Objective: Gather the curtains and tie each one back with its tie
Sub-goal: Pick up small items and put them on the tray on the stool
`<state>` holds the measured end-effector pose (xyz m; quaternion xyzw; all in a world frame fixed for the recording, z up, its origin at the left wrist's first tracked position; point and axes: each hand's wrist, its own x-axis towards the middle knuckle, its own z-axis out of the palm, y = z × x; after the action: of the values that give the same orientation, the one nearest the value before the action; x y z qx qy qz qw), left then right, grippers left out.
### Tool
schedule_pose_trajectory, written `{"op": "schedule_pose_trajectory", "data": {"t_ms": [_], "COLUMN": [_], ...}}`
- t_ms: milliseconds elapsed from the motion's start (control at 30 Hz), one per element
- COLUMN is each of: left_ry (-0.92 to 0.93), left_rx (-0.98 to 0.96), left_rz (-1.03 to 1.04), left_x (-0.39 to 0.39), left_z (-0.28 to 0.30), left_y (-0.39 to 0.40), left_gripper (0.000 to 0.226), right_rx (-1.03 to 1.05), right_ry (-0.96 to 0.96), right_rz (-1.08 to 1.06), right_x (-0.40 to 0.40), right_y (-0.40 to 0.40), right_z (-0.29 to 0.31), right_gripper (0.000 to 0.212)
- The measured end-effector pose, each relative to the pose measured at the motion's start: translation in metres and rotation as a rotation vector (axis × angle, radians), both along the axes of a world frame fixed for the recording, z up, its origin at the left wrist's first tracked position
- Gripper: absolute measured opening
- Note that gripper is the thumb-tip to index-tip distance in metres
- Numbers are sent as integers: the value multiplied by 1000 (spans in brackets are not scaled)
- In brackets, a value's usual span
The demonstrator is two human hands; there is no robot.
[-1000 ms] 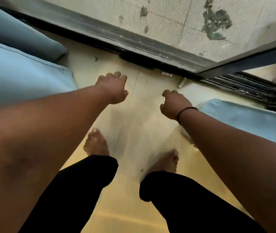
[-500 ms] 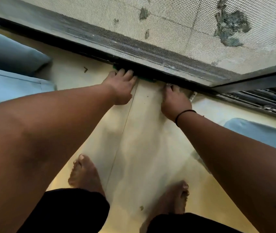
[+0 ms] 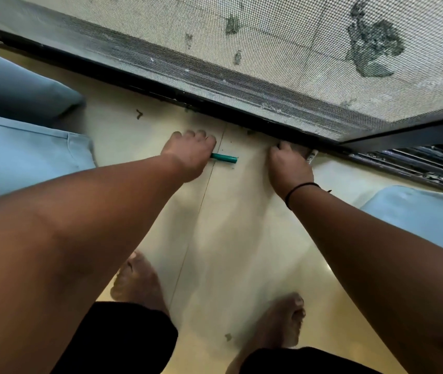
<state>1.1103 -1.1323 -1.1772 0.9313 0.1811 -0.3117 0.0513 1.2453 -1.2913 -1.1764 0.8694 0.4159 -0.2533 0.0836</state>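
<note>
My left hand [image 3: 188,155] is down at the floor, fingers curled round a green stick-shaped piece [image 3: 225,158] whose end pokes out to the right. My right hand [image 3: 289,163] reaches the floor by the black door track [image 3: 161,89], fingers bent down; what lies under them is hidden. A small white piece [image 3: 311,157] lies right beside its fingertips. Light blue curtain fabric hangs at the left [image 3: 20,152] and at the right [image 3: 425,220]. A darker blue fold [image 3: 12,87] sits behind the left curtain.
A mesh screen door [image 3: 282,44] stands straight ahead above the track. Sliding rails [image 3: 417,168] run off to the right. My bare feet [image 3: 136,282] stand on the pale tiled floor [image 3: 228,238], which carries a few small bits of debris.
I have bent lower. Both hands went from mid-air to the floor by the track. The left hand has drawn back from the track with the green piece in it.
</note>
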Motion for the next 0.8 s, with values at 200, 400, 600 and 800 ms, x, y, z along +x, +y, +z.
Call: {"op": "schedule_pose_trajectory", "data": {"t_ms": [200, 400, 600, 800], "left_ry": [-5, 73, 143, 111], "left_rx": [-111, -282, -366, -452], "left_rz": [92, 276, 373, 489], "left_x": [-17, -66, -116, -146], "left_z": [19, 58, 136, 239], "left_y": [-27, -65, -98, -137], "left_gripper": [18, 15, 18, 21], "right_rx": [-34, -149, -108, -73], "right_ry": [46, 132, 226, 347], "right_rz": [118, 154, -107, -216], "right_x": [-17, -66, -112, -135], "right_y": [-22, -74, -116, -149], "right_z": [6, 25, 102, 237], "right_gripper": [25, 21, 20, 24]}}
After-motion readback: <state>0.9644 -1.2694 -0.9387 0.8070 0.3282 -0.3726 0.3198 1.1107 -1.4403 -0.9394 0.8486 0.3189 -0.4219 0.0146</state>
